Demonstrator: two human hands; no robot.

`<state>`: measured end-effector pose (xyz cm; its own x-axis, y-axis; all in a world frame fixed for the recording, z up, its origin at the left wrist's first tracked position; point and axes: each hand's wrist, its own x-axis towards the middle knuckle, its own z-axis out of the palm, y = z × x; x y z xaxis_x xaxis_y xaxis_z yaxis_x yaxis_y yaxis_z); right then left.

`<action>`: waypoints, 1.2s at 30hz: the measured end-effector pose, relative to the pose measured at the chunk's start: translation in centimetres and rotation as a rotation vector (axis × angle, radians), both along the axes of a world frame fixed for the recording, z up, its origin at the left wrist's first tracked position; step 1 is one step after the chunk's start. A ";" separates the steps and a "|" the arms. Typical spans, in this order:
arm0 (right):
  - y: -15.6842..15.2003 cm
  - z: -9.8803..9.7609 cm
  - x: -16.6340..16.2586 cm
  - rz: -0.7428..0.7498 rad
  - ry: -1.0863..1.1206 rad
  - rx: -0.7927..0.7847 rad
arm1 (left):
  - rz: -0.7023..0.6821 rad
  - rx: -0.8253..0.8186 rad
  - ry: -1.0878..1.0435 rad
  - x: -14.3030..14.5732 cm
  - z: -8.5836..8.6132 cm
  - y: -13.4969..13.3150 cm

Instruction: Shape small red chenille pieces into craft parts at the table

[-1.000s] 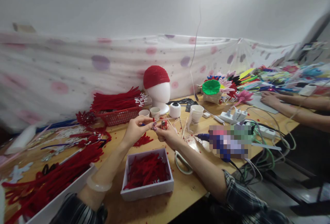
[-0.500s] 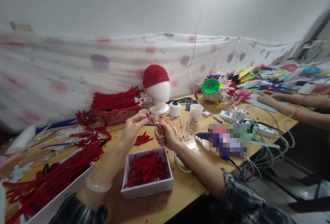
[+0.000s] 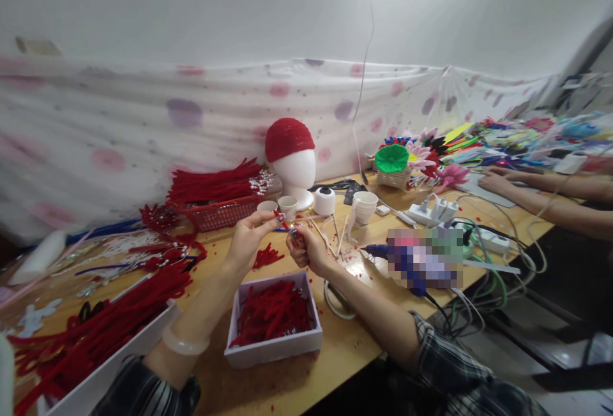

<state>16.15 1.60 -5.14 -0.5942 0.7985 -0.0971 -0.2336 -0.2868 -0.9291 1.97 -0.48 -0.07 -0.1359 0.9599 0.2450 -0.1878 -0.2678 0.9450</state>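
My left hand [image 3: 249, 237] is closed in a pinch on a short red pipe-cleaner piece [image 3: 280, 217], held above the wooden table [image 3: 345, 346]. My right hand [image 3: 311, 251] is curled into a fist around a small red lighter [image 3: 295, 235], whose top sits just under the piece's free end. A small bright spot shows there. Below both hands stands a white box [image 3: 272, 351] filled with several cut red pieces.
Behind stand a foam head with a red cap [image 3: 292, 164], a red basket [image 3: 220, 215] of red stems, paper cups [image 3: 288, 207] and a white roll [image 3: 325, 202]. A tray [image 3: 110, 365] of red stems lies left. Power strips [image 3: 433, 215], cables and a co-worker's hands [image 3: 498, 181] are right.
My hands were pressed together with the lighter upright. The left hand has since drawn the red piece up and left, and the right hand has tipped the lighter under its end.
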 end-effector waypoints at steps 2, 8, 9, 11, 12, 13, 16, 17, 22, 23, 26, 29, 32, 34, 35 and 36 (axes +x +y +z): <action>-0.1 0.1 0.0 0.005 0.005 0.019 | -0.004 -0.005 0.008 0.0 0.0 0.0; -0.1 0.0 -0.1 -0.004 0.009 0.008 | -0.008 -0.008 -0.018 0.1 0.2 -0.1; -0.1 -0.1 -0.1 -0.007 0.005 0.001 | -0.009 -0.009 -0.020 0.2 0.2 -0.2; -0.1 -0.2 -0.2 0.006 0.000 -0.003 | -0.015 -0.016 -0.019 0.2 0.3 -0.2; -0.1 -0.2 -0.2 0.017 0.000 -0.002 | -0.020 -0.024 -0.019 0.2 0.3 -0.2; 0.0 -0.2 -0.2 0.026 0.003 0.001 | -0.023 -0.033 -0.024 0.2 0.3 -0.2; 0.3 -0.2 0.1 -0.010 0.053 0.007 | -0.024 -0.081 -0.044 -0.1 0.3 -0.1; 0.5 -0.2 0.2 -0.043 0.079 0.004 | -0.019 -0.110 -0.044 -0.2 0.3 -0.1; 1.1 0.0 0.8 -0.155 0.171 -0.038 | 0.005 -0.212 0.036 -0.9 0.7 0.1; 1.2 0.0 0.8 -0.161 0.179 -0.049 | -0.016 -0.208 0.069 -1.0 0.9 0.0; 1.3 -0.1 0.9 -0.186 0.204 -0.091 | -0.190 -0.200 0.260 -1.5 1.2 -0.6; 1.4 0.0 1.0 -0.226 0.232 -0.123 | -0.500 -0.267 0.578 -2.8 1.4 -1.0; 1.7 0.0 1.3 -0.252 0.262 -0.120 | -0.463 -0.188 0.748 -4.1 1.8 -1.1; 1.8 -0.1 1.4 -0.250 0.276 -0.117 | -0.182 -0.020 0.721 -4.2 2.8 -1.5; 1.9 -0.2 1.4 -0.245 0.280 -0.115 | -0.044 0.059 0.686 -4.0 3.6 -2.0; 1.9 -0.3 1.5 -0.239 0.283 -0.112 | 0.010 0.100 0.668 -3.6 4.5 -2.8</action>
